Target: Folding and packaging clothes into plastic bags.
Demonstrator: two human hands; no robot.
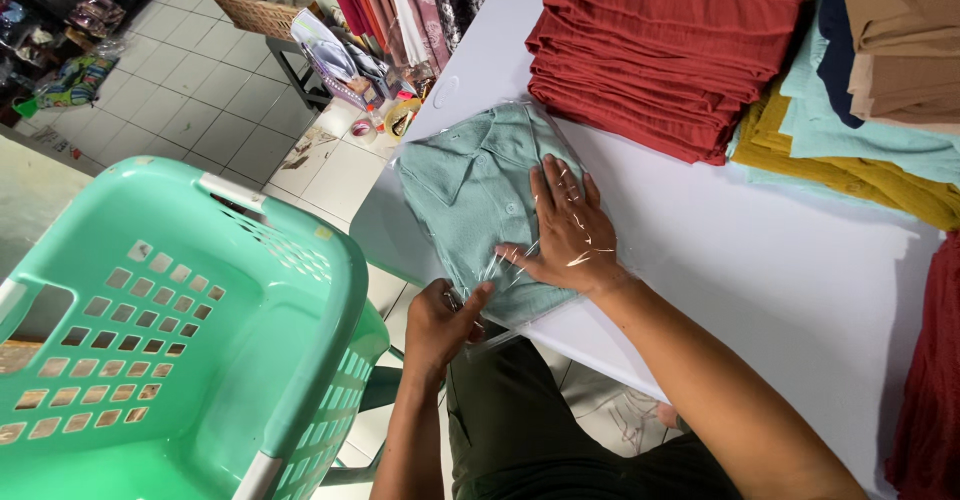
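Observation:
A folded pale green collared shirt lies inside a clear plastic bag at the near left corner of the white table. My right hand lies flat on the bagged shirt, fingers spread, pressing it down. My left hand is at the table's front edge, below the shirt, pinching the open end of the bag between thumb and fingers. Part of that hand is hidden under the bag's edge.
A mint green plastic laundry basket stands at the left, close to my left arm. Stacks of folded red, mustard, light blue and tan garments fill the table's far side. A wicker basket and clutter sit on the tiled floor beyond.

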